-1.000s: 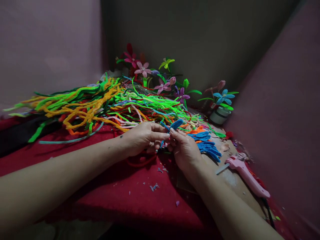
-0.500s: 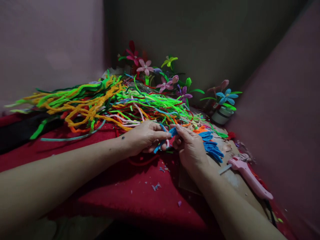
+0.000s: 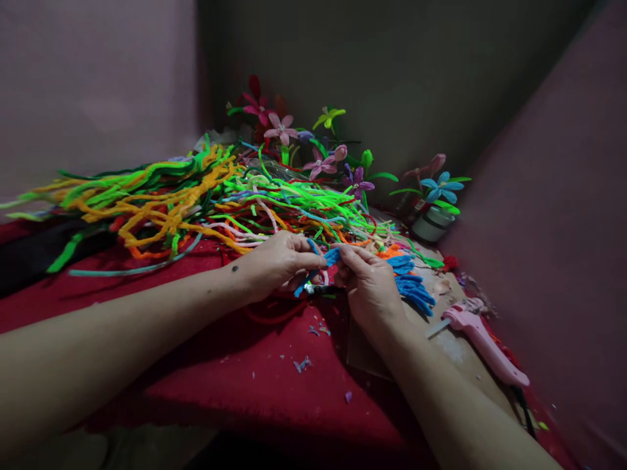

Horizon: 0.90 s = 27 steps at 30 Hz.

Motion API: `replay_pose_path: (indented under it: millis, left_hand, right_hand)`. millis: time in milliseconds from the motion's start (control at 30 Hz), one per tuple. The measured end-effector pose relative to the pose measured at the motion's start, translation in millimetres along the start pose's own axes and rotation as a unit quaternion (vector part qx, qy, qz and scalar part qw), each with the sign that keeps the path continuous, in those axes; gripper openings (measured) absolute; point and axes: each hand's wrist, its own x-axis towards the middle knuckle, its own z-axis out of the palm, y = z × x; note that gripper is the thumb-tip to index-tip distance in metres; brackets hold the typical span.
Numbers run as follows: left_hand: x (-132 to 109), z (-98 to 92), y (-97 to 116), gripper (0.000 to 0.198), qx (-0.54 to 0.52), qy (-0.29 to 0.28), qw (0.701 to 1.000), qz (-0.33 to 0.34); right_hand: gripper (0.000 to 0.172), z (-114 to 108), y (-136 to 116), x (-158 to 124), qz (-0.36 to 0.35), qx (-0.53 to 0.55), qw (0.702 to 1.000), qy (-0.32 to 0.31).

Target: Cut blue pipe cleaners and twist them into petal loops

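Between my two hands is a blue pipe cleaner (image 3: 332, 256), bent into a folded shape with loose ends showing by the left fingers. My left hand (image 3: 284, 260) is closed on its left part, thumb against fingers. My right hand (image 3: 369, 281) pinches its right end; the curled lower fingers are partly hidden. Just below the left fingertips a dark, shiny-tipped object lies on the cloth, too small to name. A bunch of folded blue pipe cleaners (image 3: 414, 294) lies right beside my right hand, with orange ones (image 3: 390, 252) behind it.
A pink glue gun (image 3: 484, 343) rests on a board (image 3: 455, 356) at the right, its cord running forward. A large heap of coloured pipe cleaners (image 3: 161, 202) spreads behind my hands. Pipe-cleaner flowers (image 3: 281, 129) and a small jar (image 3: 432, 224) stand behind. Blue scraps (image 3: 302, 364) dot the red cloth (image 3: 220, 385).
The whole view has shifted slightly. My hands keep their hold on the blue pipe cleaner with little movement, and the dark, shiny-tipped object now shows beneath them.
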Motion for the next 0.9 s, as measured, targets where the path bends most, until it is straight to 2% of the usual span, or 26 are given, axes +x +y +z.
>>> replay_pose_path:
  millis: [267, 400, 600, 767, 900]
  left_hand:
    - [0.3, -2.4, 1.5, 0.019, 0.028, 0.032, 0.999, 0.007]
    - [-1.4, -1.6, 4.6, 0.019, 0.044, 0.051, 0.998, 0.011]
    - [0.7, -1.6, 0.1, 0.019, 0.047, 0.038, 0.998, 0.032]
    - [0.3, -0.9, 0.4, 0.019, 0.066, 0.044, 0.996, 0.027]
    - [-0.5, -1.3, 2.0, 0.019, 0.096, 0.044, 0.994, 0.023]
  right_hand:
    - [0.021, 1.3, -2.6, -1.2, -0.003, 0.012, 1.0, 0.016]
    - [0.017, 1.2, -1.4, -2.1, 0.006, -0.018, 1.0, -0.009]
    - [0.017, 0.4, 2.1, -1.9, -0.009, -0.055, 0.998, -0.021]
    - [0.009, 2.3, 0.6, -2.2, -0.005, -0.05, 0.999, -0.007]
    - [0.02, 3.5, -3.7, -2.1, -0.024, -0.035, 0.999, 0.025]
